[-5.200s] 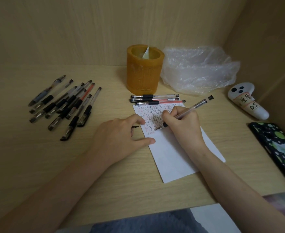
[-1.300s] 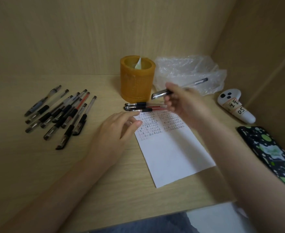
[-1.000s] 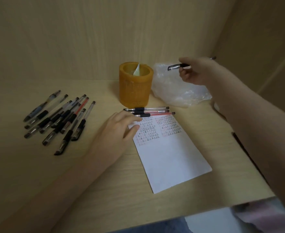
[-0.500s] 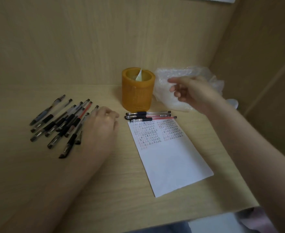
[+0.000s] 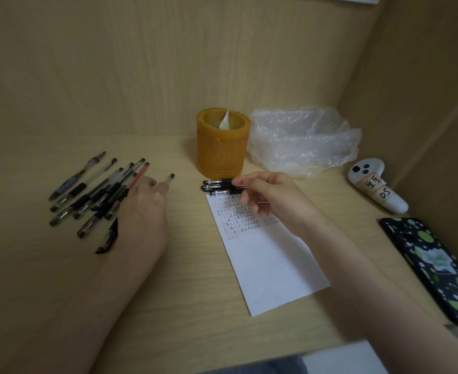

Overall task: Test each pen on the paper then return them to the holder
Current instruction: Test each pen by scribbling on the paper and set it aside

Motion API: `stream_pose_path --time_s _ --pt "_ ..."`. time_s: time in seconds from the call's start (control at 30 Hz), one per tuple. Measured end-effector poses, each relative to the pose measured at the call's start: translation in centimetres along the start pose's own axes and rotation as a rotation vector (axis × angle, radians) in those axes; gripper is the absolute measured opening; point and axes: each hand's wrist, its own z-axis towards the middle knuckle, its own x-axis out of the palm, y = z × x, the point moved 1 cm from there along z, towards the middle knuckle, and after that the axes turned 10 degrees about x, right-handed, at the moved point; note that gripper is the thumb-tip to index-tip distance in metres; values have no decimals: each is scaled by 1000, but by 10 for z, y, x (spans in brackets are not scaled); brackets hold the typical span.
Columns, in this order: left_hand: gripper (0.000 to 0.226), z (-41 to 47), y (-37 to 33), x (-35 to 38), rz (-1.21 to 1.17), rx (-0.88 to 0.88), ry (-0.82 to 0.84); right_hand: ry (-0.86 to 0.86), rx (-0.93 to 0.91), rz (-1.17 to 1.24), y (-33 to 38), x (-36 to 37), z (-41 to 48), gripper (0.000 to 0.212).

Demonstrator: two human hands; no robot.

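1. Head view. Orange, and standing upright at the back of the pale wooden worktop (image 5: 60, 279), the holder (image 5: 223, 147) has no pens in it that I can see, only a pale scrap of something; it sits just behind the paper (image 5: 265, 255), within easy reach for returns.
2. Head view. Left hand (image 5: 144, 209) lies over the right edge of the loose pile of pens (image 5: 93, 195), fingers closed round one pen (image 5: 168, 180) whose capped end sticks out past the knuckles, probably the next one to try.
3. Head view. Right hand (image 5: 271, 198) hovers over the written top of the paper, fingers loosely curled and holding nothing, free to take that pen.
4. Head view. Three pens (image 5: 218, 187) lie side by side between holder and paper, likely set apart as already tested.
5. Head view. Counts: one holder, one sheet, three pens by the sheet, roughly nine or ten in the pile (they overlap, so no exact count), one plastic bag (image 5: 303, 141), one white controller (image 5: 376, 184), one dark patterned phone (image 5: 433, 265).
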Motion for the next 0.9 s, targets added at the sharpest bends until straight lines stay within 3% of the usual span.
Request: stream_pose_path --time_s 0.13,0.27,0.4,0.6,0.7,0.9 --pt "49 -2 -5 -3 -176 104 -101 11 25 33 -5 7 -1 22" --pt "38 -3 -22 -10 -429 314 -251 83 44 71 -9 18 -4 34" --pt "32 -8 -38 -15 -567 464 -289 150 -46 31 -12 26 -4 25" --pt "34 -10 -37 -7 -586 237 -144 112 -161 281 -15 20 0 21" --pt "24 -10 -34 -1 -575 273 -56 81 -168 282 -20 18 -2 24" --pt "20 -11 -41 -1 -435 331 -35 50 -167 319 -24 17 -11 27"
